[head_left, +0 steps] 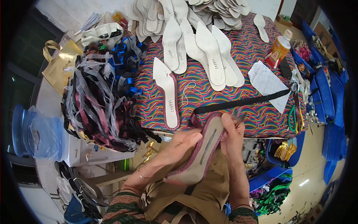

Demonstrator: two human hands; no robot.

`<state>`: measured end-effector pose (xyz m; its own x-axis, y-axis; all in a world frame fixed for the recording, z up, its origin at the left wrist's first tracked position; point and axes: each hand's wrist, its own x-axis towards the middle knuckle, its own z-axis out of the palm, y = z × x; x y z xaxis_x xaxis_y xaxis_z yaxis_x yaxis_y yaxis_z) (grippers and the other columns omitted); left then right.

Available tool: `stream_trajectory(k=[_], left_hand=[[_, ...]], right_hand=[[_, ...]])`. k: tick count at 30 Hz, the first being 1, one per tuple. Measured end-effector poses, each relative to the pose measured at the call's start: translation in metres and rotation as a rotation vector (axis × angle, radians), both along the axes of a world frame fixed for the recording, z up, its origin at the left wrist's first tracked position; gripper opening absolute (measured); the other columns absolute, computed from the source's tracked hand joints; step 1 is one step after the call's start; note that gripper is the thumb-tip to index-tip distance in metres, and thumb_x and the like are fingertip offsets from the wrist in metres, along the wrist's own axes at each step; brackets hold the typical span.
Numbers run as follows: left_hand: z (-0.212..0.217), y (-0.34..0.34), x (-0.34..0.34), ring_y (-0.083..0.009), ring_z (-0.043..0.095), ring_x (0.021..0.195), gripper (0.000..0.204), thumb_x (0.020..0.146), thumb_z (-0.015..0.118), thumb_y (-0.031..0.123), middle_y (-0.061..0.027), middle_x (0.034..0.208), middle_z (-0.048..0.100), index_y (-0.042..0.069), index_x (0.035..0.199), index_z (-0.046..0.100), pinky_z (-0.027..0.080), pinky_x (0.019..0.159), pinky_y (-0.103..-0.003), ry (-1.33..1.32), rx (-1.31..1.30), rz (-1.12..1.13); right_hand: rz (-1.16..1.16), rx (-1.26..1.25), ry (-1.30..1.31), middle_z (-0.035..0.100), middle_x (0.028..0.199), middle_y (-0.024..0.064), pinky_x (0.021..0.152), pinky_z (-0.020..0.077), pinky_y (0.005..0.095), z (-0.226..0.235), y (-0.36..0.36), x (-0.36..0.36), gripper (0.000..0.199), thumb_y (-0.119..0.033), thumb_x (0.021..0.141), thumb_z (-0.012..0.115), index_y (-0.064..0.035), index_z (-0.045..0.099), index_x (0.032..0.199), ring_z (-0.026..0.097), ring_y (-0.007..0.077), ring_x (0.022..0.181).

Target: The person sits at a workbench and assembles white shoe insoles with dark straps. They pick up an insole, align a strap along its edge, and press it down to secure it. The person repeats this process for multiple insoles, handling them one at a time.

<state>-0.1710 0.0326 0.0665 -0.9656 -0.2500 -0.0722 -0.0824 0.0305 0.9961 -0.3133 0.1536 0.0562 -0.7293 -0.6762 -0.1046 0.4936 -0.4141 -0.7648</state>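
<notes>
A beige shoe insole (207, 149) with a glittery burgundy strip along its edge is held tilted above my lap. My left hand (181, 145) grips its left edge, the thumb lying near the rim. On the opposite edge, my right hand (233, 136) pinches the rounded end between thumb and fingers. A dark, blurred metal piece (239, 115) shows by the right fingers; I cannot tell its kind. A long black strip (242, 101) stretches from beside the insole across the patterned tabletop (149, 108). Another burgundy-edged insole (169, 99) lies flat beyond my left hand.
White insoles (212, 56) lie spread farther back, with piles behind them. A heap of strips (100, 97) hangs at the left. At the right are a paper sheet (270, 82), an orange-labelled bottle (279, 48) and green-handled scissors (291, 117). Blue bins (324, 93) stand beyond.
</notes>
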Motion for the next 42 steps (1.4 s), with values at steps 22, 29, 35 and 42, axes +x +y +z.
stream_trajectory(k=[22,29,35,42], left_hand=[[-0.035,-0.092,-0.02,-0.006,0.055,0.07,0.024,0.089,0.063,0.01,-0.0018,0.08,0.065,-0.008,0.105,0.063,0.045,0.061,-0.024,0.087,-0.057,0.851],[-0.045,-0.081,-0.037,-0.035,0.052,0.107,0.074,0.076,0.074,0.014,-0.0262,0.121,0.051,-0.006,0.138,0.038,0.043,0.09,-0.038,-0.138,-0.789,0.887],[-0.035,-0.092,-0.034,-0.0368,0.052,0.117,0.087,0.065,0.079,0.007,-0.0279,0.127,0.049,-0.004,0.139,0.036,0.041,0.1,-0.041,-0.057,-0.728,0.828],[-0.032,-0.114,-0.011,-0.04,0.05,0.114,0.066,0.072,0.075,0.006,-0.0251,0.122,0.051,-0.002,0.131,0.048,0.039,0.098,-0.045,-0.155,-0.996,0.748]], right_hand=[[-0.172,0.431,0.939,0.05,0.063,0.0027,0.052,0.0364,0.0225,-0.022,-0.029,0.017,0.003,-0.002,0.088,0.061,0.0007,0.063,0.088,0.044,0.0056,0.058],[-0.181,0.627,1.151,0.064,0.073,0.0149,0.056,0.0474,0.0343,-0.042,-0.035,-0.01,0.04,0.002,0.081,0.065,-0.0105,0.063,0.119,0.061,0.0239,0.058],[-0.067,0.79,1.286,0.062,0.07,0.014,0.056,0.0464,0.035,-0.033,-0.038,-0.014,0.038,-0.005,0.081,0.068,-0.0132,0.064,0.118,0.06,0.0265,0.058],[-0.072,0.71,1.147,0.062,0.068,0.0101,0.054,0.0425,0.0304,-0.047,-0.038,-0.018,0.016,-0.009,0.084,0.068,-0.0043,0.066,0.099,0.057,0.0188,0.056]])
